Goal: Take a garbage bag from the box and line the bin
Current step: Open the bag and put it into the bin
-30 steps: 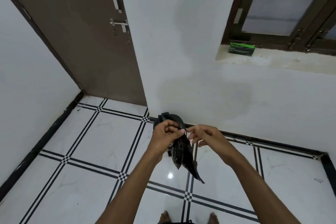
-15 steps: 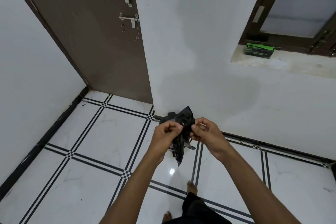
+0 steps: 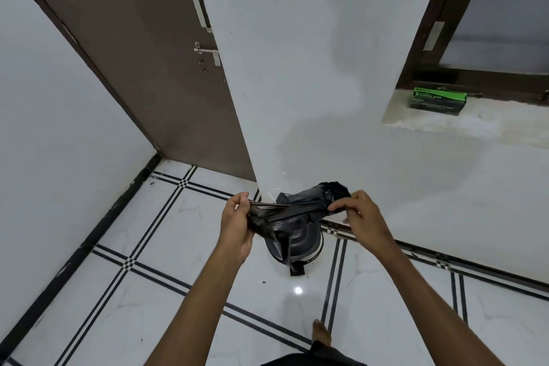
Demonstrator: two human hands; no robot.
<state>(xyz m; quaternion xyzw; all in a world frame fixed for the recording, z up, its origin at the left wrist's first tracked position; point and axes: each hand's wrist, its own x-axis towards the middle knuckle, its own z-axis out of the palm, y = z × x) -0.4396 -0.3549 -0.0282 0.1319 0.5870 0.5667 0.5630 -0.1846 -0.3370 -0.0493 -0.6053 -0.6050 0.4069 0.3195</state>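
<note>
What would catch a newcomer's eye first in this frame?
The crumpled black garbage bag at centre, stretched between the left hand and the right hand. Directly below and behind it on the white tiled floor stands the dark bin, largely hidden by the bag. At upper right, the green box of garbage bags sits on the window sill.

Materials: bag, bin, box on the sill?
Garbage bag: thin black plastic film, glossy; it creases and stretches between both hands. Bin: dark, smooth, probably hard plastic, mostly hidden. Box: printed green-and-black, likely cardboard, given its sharp edges.
</note>
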